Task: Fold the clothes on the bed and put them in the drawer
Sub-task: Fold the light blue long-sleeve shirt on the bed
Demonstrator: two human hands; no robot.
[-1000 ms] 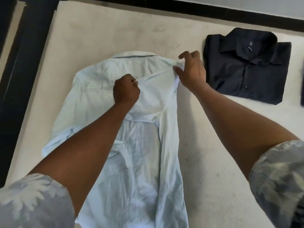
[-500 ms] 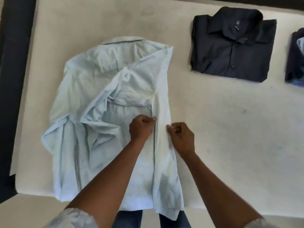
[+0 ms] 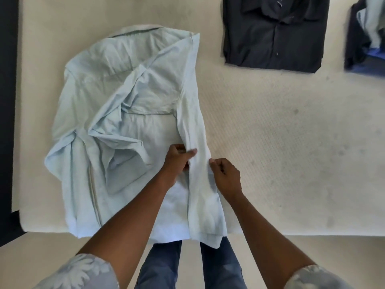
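A pale blue shirt (image 3: 100,105) lies rumpled on the cream mattress (image 3: 281,142), collar away from me, its hem hanging over the near edge. Its right front panel is turned inward as a long strip. My left hand (image 3: 177,161) pinches the inner edge of that strip about halfway down. My right hand (image 3: 226,176) pinches the strip's outer edge just beside it. A folded black shirt (image 3: 273,32) lies at the far right of the bed.
Another folded dark garment (image 3: 364,38) with blue and pale parts sits at the right edge of view. A dark bed frame (image 3: 8,101) runs along the left. My legs in blue jeans (image 3: 187,265) stand against the mattress's near edge.
Both hands came down from the collar area to the middle of the shirt's right front strip. The view tilted downward, so the bed's near edge and my legs now show.
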